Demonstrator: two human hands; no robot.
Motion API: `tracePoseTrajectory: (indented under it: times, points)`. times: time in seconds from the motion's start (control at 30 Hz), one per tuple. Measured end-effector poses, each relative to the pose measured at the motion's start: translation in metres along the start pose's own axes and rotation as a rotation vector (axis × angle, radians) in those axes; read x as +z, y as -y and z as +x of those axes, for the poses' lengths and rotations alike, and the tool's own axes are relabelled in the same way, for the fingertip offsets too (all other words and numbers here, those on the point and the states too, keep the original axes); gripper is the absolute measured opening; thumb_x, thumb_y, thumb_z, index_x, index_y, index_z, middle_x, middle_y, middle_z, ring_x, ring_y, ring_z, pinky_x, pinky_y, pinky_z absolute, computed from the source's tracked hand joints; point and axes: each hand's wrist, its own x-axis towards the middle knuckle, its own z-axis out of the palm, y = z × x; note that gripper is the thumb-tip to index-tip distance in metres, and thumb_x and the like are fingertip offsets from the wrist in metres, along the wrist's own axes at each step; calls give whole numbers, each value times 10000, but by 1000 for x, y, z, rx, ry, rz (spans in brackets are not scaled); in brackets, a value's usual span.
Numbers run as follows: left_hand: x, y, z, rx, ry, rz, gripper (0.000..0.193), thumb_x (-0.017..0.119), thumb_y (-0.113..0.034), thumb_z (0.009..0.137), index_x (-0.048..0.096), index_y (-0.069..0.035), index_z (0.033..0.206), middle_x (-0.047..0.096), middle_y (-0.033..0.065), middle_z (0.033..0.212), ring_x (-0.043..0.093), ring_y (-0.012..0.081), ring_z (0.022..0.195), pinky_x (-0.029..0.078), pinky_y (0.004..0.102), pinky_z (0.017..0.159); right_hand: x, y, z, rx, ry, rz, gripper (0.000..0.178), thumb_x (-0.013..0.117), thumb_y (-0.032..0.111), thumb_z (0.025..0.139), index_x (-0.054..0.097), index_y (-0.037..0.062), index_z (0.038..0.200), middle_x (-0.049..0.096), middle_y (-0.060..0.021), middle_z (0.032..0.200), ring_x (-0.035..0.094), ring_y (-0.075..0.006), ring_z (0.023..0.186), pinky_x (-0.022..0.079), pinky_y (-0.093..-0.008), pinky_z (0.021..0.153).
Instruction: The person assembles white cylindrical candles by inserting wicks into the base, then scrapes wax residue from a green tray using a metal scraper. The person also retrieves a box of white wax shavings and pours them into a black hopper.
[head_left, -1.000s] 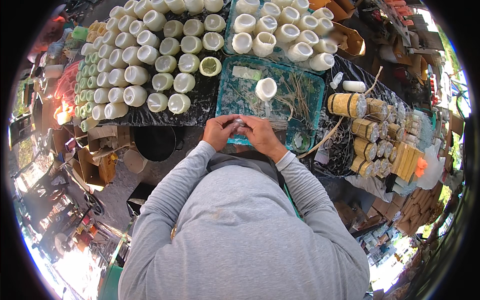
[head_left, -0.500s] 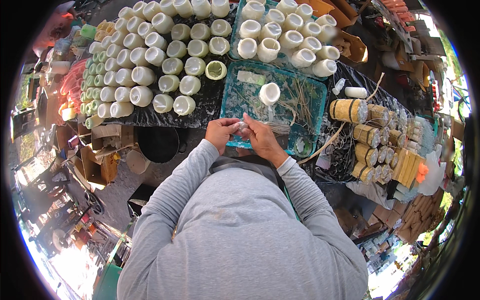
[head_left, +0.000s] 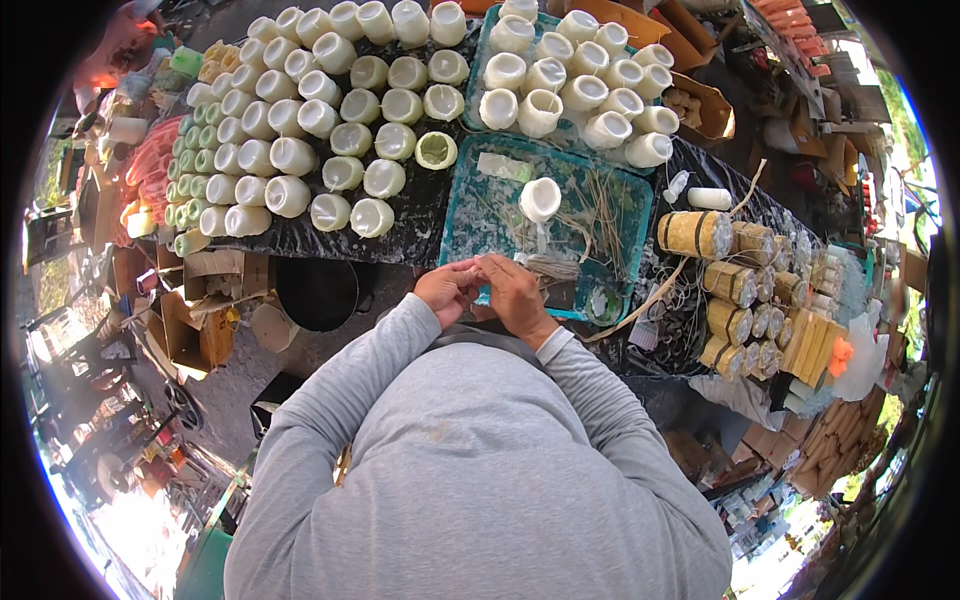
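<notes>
My left hand [head_left: 450,287] and my right hand [head_left: 516,297] meet at the near edge of a teal tray [head_left: 462,220]. The fingers of both are bent and pressed together around something small that they mostly hide. Just beyond them a white candle cup [head_left: 541,199] stands in the tray. A bundle of pale wicks [head_left: 549,267] lies beside my right hand, and more loose wicks [head_left: 600,215] are strewn over the tray's right half. At the tray's far left rests a whitish-green block [head_left: 504,166].
Rows of pale candles [head_left: 287,196] cover the black-sheeted table on the left. A second teal tray [head_left: 484,72] holds more white candles behind. To the right are stacked yellow banded moulds [head_left: 694,234], a white cylinder [head_left: 710,198] and a long thin stick [head_left: 640,308].
Both hands have come down slightly toward my body and closer together. The small whitish piece glimpsed between the fingertips earlier is now covered by them. The view has shifted slightly.
</notes>
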Motion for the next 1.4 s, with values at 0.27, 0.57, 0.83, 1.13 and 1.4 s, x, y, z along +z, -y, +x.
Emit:
tracePoseTrajectory:
  times: [0.27, 0.57, 0.83, 1.13, 1.4]
  points:
    - [17, -12, -9, 85, -223, 292, 201, 621, -78, 1023, 671, -33, 1213, 737, 31, 1085, 700, 153, 909, 534, 297, 777, 14, -26, 0, 301, 13, 357, 221, 616, 18, 957, 710, -16, 1154, 724, -125, 982, 692, -261, 812, 568, -347, 716]
    - [3, -107, 8, 1055, -579, 1590, 260, 739, -132, 870, 721, -23, 1106, 730, 162, 937, 693, 367, 870, 551, 444, 805, 2, -81, -6, 881, -10, 776, 269, 627, 225, 1055, 652, 17, 1223, 720, -58, 905, 616, -113, 699, 495, -268, 642]
    - [22, -175, 81, 1072, -536, 1885, 250, 751, -194, 873, 709, -76, 1090, 700, 139, 1016, 679, 358, 999, 546, 468, 866, 23, -60, 13, 632, -36, 161, 168, 638, 156, 1009, 709, 24, 1085, 725, -139, 834, 696, -266, 735, 532, -385, 704]
    - [13, -203, 99, 1094, -384, 1956, 146, 610, -103, 899, 746, -65, 936, 723, 133, 955, 689, 352, 980, 551, 479, 849, 29, -51, 66, 665, -48, 201, 216, 640, 169, 1019, 708, -13, 1113, 751, -165, 918, 733, -235, 856, 551, -372, 760]
    - [5, -216, 86, 1085, -325, 1994, 305, 582, -111, 941, 645, -124, 1239, 716, 150, 928, 689, 365, 930, 541, 489, 814, 48, -54, 170, 386, -95, 58, 148, 693, 142, 949, 647, 11, 1002, 719, -224, 1007, 660, -454, 965, 505, -530, 837]
